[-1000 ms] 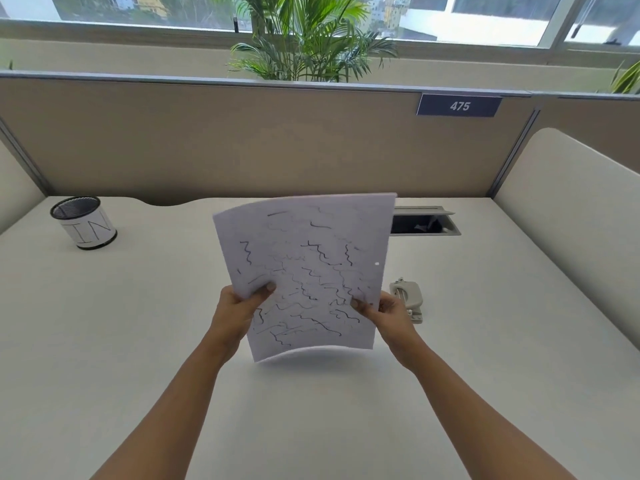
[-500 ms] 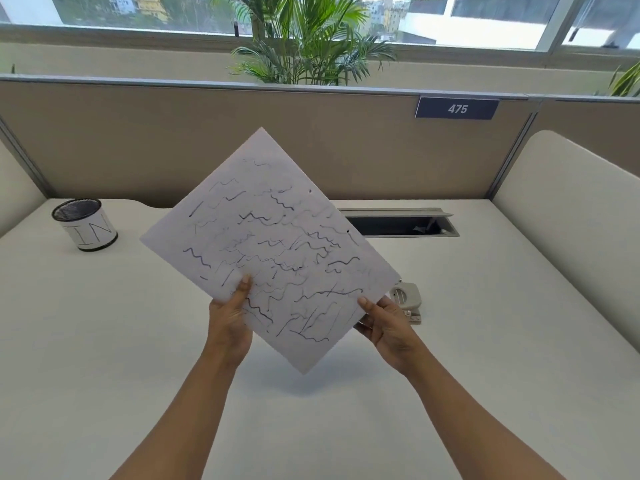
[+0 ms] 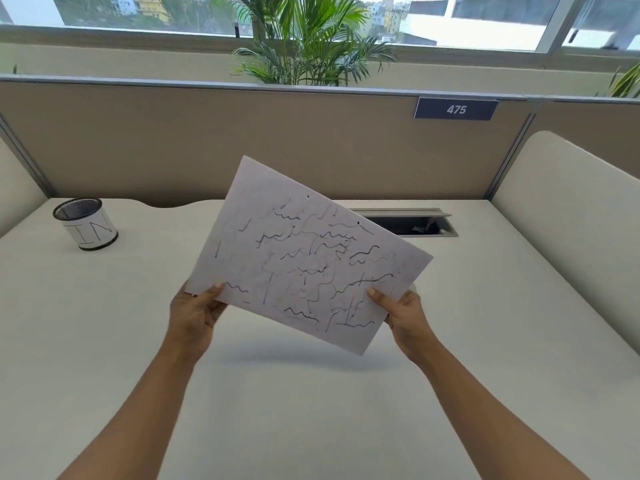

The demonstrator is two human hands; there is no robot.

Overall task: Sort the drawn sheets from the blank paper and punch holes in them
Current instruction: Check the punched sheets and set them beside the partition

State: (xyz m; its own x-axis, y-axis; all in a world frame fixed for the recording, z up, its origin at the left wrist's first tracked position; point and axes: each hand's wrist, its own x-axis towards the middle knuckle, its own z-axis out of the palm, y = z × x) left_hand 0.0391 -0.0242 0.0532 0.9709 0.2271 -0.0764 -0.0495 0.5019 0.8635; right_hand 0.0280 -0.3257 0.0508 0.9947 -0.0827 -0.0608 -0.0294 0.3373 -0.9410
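Drawn sheet [image 3: 304, 261] rotated — left hand [image 3: 194, 317], right hand [image 3: 405, 313] each grip it over cream cubicle desk [image 3: 311, 417].

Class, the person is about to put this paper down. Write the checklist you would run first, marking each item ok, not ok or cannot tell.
1. Sheet bears drawings: ok.
2. Two holes show near its upper edge: ok.
3. Left hand pinches the lower left corner: ok.
4. Right hand pinches the lower right edge: ok.
5. Sheet is held above the desk, shadow beneath: ok.
6. More sheets behind the front one: cannot tell.
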